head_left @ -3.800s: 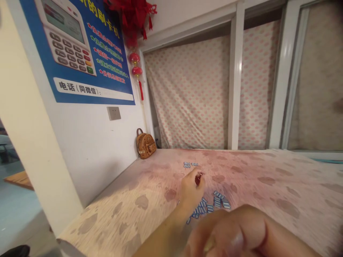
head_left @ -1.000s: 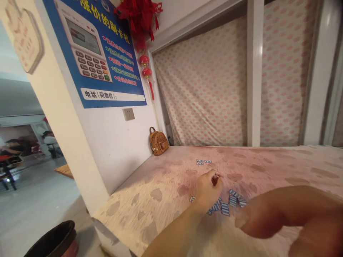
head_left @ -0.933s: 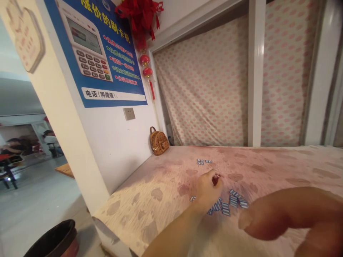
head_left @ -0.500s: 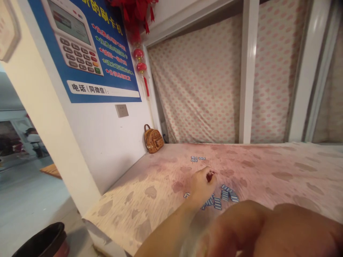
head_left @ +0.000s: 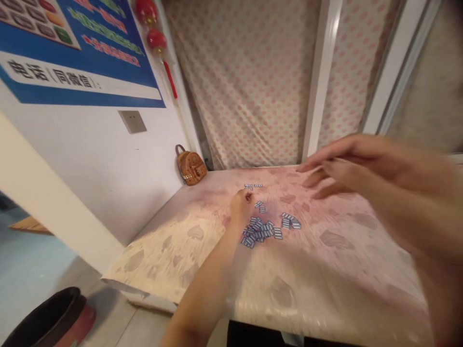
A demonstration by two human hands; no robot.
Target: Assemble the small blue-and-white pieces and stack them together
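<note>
Out over the table, my left hand (head_left: 241,206) is curled closed. A small dark red spot shows at its fingers, too small to name. Just beyond it lies a short row of small blue-and-white striped pieces (head_left: 253,186). On its near right side is a heap of the same striped pieces (head_left: 258,232), with a small group (head_left: 291,221) to the right and a few more (head_left: 260,207) close to the hand. Raised above the right side of the table, my right hand (head_left: 347,168) is smeared by motion, its fingers stretched and apart, with nothing seen in them.
A patterned cloth (head_left: 195,270) covers the table. A small brown backpack (head_left: 191,166) stands against the wall at the far left corner. On the floor at lower left is a dark-rimmed bin (head_left: 68,323). A curtain (head_left: 246,86) hangs behind the window frame.
My view has tilted down. My right hand has risen from the near edge to the right, uncovering the heap. My left hand stays curled near the far row.
</note>
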